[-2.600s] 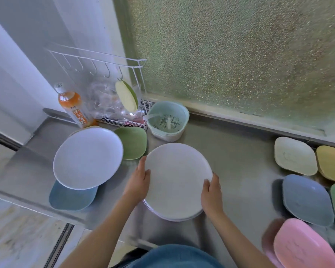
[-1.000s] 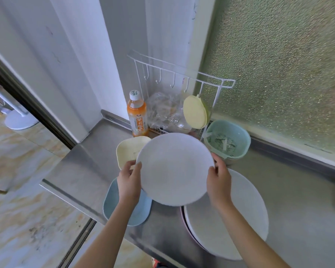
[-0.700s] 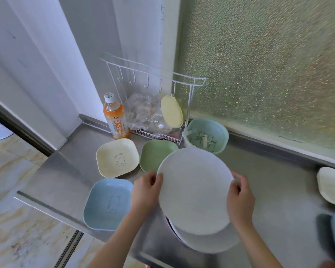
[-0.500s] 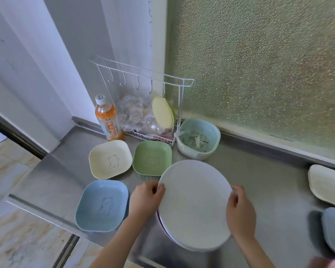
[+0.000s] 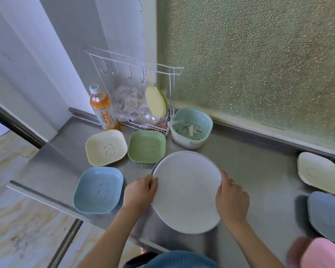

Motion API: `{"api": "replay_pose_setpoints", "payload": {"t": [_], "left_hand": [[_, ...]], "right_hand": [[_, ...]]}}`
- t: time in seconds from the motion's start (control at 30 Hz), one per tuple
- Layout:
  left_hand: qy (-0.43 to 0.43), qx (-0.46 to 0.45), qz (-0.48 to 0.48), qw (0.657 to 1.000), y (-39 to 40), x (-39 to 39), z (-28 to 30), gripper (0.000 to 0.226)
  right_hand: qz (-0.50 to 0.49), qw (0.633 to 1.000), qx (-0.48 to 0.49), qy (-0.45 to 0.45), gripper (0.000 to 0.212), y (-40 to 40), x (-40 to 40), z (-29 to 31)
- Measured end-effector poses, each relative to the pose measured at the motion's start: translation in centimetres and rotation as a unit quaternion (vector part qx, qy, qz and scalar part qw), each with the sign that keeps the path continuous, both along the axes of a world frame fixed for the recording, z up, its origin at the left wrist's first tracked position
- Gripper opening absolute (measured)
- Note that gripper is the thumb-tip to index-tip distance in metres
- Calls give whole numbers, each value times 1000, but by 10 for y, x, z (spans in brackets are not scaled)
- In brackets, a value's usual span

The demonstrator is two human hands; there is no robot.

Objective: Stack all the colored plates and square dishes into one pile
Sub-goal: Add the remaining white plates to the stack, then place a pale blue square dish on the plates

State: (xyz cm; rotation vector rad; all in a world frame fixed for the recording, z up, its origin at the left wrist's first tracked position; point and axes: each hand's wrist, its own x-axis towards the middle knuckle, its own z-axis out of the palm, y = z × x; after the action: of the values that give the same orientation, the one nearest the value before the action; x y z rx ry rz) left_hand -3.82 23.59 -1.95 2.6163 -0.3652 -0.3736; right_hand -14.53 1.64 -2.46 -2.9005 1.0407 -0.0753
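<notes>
A white round plate lies on top of a pile of round plates on the steel counter. My left hand holds its left rim and my right hand holds its right rim. To the left lie three square dishes: cream, green and blue. At the right edge lie more square dishes: cream, blue and pink.
An orange drink bottle, a white wire rack with a hanging yellow sponge and a mint strainer bowl stand at the back. The counter's front edge runs just below the blue dish.
Both hands carried the white plate from the left and lowered it onto the plate pile. The three square dishes it had covered came into view.
</notes>
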Motion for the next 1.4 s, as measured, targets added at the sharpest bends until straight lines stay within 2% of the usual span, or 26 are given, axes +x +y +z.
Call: {"api": "replay_pose_setpoints", "payload": {"t": [0.2, 0.27, 0.37, 0.43, 0.5, 0.57, 0.63, 0.7, 0.77, 0.93, 1.03, 1.17, 1.27, 1.4], "left_hand": [[19, 15, 18, 1000, 4, 0, 3, 46], [13, 12, 70, 997, 13, 6, 4, 46], [-36, -6, 184, 982, 43, 16, -3, 34], [-73, -11, 237, 969, 66, 24, -9, 21], [-86, 8, 265, 960, 88, 30, -13, 9], [-50, 65, 294, 952, 106, 34, -18, 28], [5, 104, 315, 943, 123, 38, -22, 36], [59, 104, 317, 941, 135, 41, -29, 37], [92, 84, 311, 942, 145, 44, -35, 33], [113, 0, 305, 946, 158, 47, -39, 20], [85, -34, 255, 963, 156, 42, -34, 8], [17, -75, 233, 969, 152, 33, -26, 10], [-31, -108, 218, 969, 143, 37, -10, 26], [-65, -190, 217, 955, 110, 50, 22, 39]], "right_hand": [[2, 1000, -12, -10, 48, 1, 1, -6], [15, 998, -27, -49, 52, 7, 6, -2], [77, 989, -11, -122, 50, 33, 26, 11], [156, 976, 26, -149, 41, 64, 41, 19], [258, 953, 83, -136, 39, 98, 55, 23], [358, 912, 175, -94, 44, 130, 67, 24], [402, 876, 264, -34, 44, 156, 76, 21], [390, 868, 307, 21, 43, 176, 84, 17], [373, 873, 310, 53, 42, 189, 91, 14], [262, 896, 344, 97, 47, 204, 103, 2], [215, 900, 361, 112, 52, 207, 108, 1], [162, 913, 367, 73, 46, 203, 113, 8], [163, 935, 314, 11, 41, 191, 117, 17], [154, 957, 232, -81, 49, 155, 117, 40]]}}
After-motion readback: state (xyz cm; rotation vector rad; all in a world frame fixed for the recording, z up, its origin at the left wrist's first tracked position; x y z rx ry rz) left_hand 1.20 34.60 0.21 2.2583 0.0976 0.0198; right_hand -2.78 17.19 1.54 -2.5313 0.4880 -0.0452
